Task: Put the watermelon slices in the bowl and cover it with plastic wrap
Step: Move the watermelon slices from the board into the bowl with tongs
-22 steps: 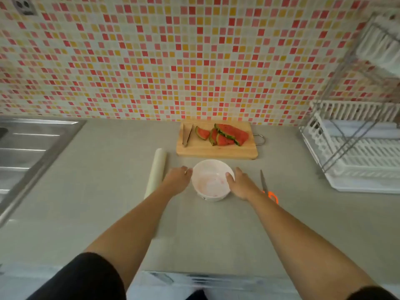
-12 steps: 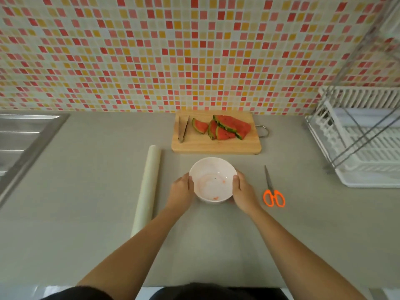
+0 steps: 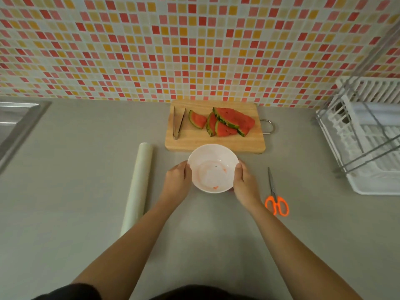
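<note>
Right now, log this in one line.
left hand, right hand: hold bowl | watermelon slices: on cutting board | plastic wrap roll: untouched

White bowl [image 3: 203, 158] upright on desk [image 3: 86, 169], only juice smears inside. Red, green-rinded watermelon slices [image 3: 226, 123] overlapping at bowl's 12 o'clock. Plastic wrap roll [image 3: 138, 185] lying flat at 9 o'clock.

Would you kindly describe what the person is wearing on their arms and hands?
The left hand and right hand wear no gloves, and no watch, ring or bracelet shows. Both arms are bare from the wrist up; a black sleeve shows only on the left one, at the bottom edge.
</note>
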Demonstrator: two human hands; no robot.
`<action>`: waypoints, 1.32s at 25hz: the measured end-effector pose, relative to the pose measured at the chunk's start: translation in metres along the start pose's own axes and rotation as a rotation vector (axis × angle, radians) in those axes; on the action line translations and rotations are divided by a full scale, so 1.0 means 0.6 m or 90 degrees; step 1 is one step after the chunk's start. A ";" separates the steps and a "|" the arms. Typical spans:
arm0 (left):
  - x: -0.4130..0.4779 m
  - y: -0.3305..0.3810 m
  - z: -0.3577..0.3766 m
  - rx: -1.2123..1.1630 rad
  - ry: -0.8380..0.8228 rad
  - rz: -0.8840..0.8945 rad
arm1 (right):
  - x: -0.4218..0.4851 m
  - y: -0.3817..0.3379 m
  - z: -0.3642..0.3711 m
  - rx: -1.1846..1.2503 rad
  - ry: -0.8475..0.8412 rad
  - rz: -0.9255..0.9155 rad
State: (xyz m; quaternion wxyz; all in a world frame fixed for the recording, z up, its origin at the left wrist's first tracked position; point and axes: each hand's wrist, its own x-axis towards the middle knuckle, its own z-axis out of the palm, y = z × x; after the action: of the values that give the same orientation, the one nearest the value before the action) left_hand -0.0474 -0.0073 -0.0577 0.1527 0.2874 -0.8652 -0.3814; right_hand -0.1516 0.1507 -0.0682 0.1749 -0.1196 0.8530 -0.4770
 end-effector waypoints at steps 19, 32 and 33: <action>0.254 -0.004 -0.001 0.321 0.015 -0.102 | 0.040 0.023 0.007 0.004 0.028 0.015; 0.272 0.009 -0.048 -0.139 -0.030 -0.161 | 0.036 0.018 0.009 0.012 0.044 0.013; 0.270 0.015 -0.050 -0.210 -0.078 -0.184 | 0.036 0.017 0.009 0.015 0.046 0.011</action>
State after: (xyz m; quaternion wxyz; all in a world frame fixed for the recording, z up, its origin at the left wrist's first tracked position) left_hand -0.1641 -0.1189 -0.0236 0.0884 0.3561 -0.7485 -0.5525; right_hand -0.1693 0.1440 -0.0836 0.1494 -0.0929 0.8541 -0.4894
